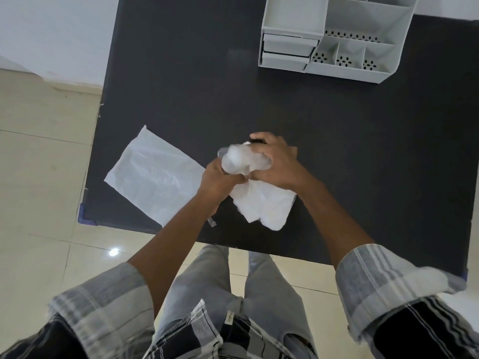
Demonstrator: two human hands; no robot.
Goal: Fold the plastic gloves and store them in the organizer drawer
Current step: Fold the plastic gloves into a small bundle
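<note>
I stand at a dark bench [259, 99] on a pale tiled floor [39, 177], a white wall behind it. The grey organizer [334, 35] sits at the far right corner, its two small drawers [287, 51] facing me. Near the front edge, my left hand [220, 178] and right hand [277, 164] both clutch a bunched clear plastic glove [241, 160] between them, over a crumpled white heap of gloves [264, 206]. A flat plastic sheet [153, 174] lies just to the left.
</note>
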